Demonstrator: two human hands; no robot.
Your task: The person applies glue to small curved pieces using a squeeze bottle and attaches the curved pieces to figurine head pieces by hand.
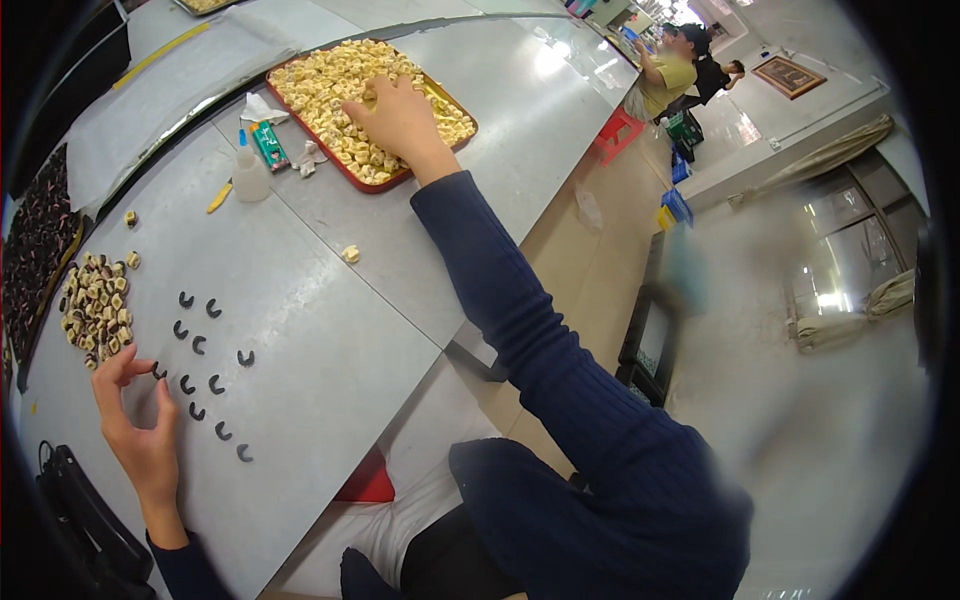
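Note:
My left hand is at the table's left, thumb and forefinger curled around a small black C-shaped piece. Several more black C-shaped pieces lie scattered on the metal tabletop beside it. Just beyond that hand is a heap of small cream pieces with black bands. My right hand reaches over a red-rimmed tray full of small cream-yellow pieces. Its thumb and fingers are apart, touching the pieces; the fingertips are partly hidden. One loose cream piece lies on the table between my hands.
Left of the tray stand a small translucent bottle, a green packet, crumpled tissue and a yellow strip. A tray of dark pieces sits at the far left. People and a red stool are farther back.

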